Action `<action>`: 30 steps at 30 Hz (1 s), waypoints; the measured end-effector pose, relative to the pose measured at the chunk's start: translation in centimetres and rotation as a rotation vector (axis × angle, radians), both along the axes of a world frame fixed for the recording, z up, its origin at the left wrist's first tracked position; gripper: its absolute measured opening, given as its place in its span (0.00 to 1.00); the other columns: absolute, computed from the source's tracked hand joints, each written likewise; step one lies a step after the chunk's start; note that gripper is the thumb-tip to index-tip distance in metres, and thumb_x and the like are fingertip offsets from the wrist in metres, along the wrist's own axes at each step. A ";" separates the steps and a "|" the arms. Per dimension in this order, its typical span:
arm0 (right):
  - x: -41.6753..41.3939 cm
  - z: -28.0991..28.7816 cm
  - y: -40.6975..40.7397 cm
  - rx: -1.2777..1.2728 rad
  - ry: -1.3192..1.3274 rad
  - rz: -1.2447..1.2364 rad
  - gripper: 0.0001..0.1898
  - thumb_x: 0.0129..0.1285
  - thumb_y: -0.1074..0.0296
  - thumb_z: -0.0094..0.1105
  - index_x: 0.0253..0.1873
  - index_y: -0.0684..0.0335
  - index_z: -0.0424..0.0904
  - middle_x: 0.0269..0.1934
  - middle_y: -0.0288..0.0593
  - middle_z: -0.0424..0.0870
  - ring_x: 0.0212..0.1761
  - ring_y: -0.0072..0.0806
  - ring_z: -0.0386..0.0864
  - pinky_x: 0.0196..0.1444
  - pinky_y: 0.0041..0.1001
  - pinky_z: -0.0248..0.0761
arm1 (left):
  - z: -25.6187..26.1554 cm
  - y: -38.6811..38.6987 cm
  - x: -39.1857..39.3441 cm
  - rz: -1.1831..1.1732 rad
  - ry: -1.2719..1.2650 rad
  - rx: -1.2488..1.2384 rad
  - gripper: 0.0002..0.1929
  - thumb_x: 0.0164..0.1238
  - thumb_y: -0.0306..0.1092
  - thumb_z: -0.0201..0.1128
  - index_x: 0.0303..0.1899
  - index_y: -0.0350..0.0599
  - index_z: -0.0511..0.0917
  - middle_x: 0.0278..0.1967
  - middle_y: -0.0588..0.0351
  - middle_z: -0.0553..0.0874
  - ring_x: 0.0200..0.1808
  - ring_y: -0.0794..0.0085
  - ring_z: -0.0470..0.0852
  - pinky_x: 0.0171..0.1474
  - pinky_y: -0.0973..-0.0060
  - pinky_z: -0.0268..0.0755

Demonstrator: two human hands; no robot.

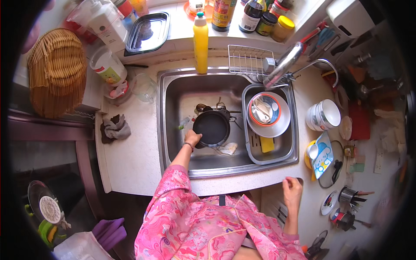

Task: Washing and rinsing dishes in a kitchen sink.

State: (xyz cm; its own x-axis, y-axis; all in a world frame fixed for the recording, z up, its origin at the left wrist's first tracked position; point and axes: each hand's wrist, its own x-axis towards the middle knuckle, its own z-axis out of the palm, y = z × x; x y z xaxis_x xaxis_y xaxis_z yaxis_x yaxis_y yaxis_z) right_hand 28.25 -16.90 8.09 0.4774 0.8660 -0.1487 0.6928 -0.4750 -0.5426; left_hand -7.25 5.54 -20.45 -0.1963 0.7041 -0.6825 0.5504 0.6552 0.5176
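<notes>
With its fingers at the rim, my left hand (pixel 193 137) grips a round black pan (pixel 212 128) inside the steel sink (pixel 172 97). Behind the pan lie utensils and food scraps, partly covered by it; a pale wet scrap (pixel 229 148) is at its lower right. My right hand (pixel 292 188) is over the counter's front edge at the right, fingers curled, with no object visible in it. A grey draining basket (pixel 247 143) stands in the sink's right part, holding a white bowl (pixel 284 122) with an orange-rimmed bowl (pixel 278 101) in it, and a yellow sponge or cloth (pixel 267 145).
A yellow squeeze bottle (pixel 201 45) stands at the sink's back edge, left of a wire rack (pixel 248 58) and the faucet (pixel 286 63). Stacked white bowls (pixel 330 113) are right of the sink. A grey rag (pixel 118 128) and a clear glass jug (pixel 143 87) are on the left counter.
</notes>
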 end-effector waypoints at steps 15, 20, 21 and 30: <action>-14.3 -7.6 14.6 -0.028 0.345 0.579 0.11 0.60 0.66 0.59 0.41 0.68 0.79 0.34 0.51 0.81 0.30 0.41 0.80 0.35 0.35 0.72 | 3.5 -0.4 -0.8 0.007 0.300 -0.034 0.22 0.49 0.31 0.59 0.51 0.49 0.78 0.42 0.41 0.84 0.49 0.48 0.81 0.52 0.61 0.73; -16.0 -12.2 17.9 0.012 0.401 0.368 0.10 0.59 0.66 0.57 0.39 0.69 0.80 0.33 0.55 0.82 0.34 0.44 0.81 0.40 0.38 0.73 | 3.0 -1.4 -2.4 -0.004 0.323 -0.078 0.24 0.50 0.30 0.58 0.54 0.55 0.78 0.41 0.43 0.85 0.48 0.51 0.82 0.51 0.62 0.73; -16.3 -13.5 18.8 0.039 0.387 0.345 0.10 0.59 0.66 0.57 0.38 0.69 0.80 0.32 0.55 0.81 0.35 0.46 0.81 0.41 0.39 0.72 | 2.8 -1.6 -2.7 -0.003 0.327 -0.080 0.24 0.50 0.30 0.58 0.54 0.55 0.78 0.41 0.43 0.85 0.48 0.51 0.82 0.51 0.62 0.73; -16.9 -20.5 27.7 -0.029 0.044 0.274 0.11 0.58 0.65 0.56 0.36 0.65 0.83 0.33 0.61 0.82 0.40 0.53 0.81 0.43 0.44 0.73 | 2.5 -2.2 -2.8 -0.034 0.340 -0.059 0.21 0.50 0.29 0.59 0.49 0.55 0.81 0.37 0.44 0.86 0.44 0.53 0.84 0.49 0.64 0.74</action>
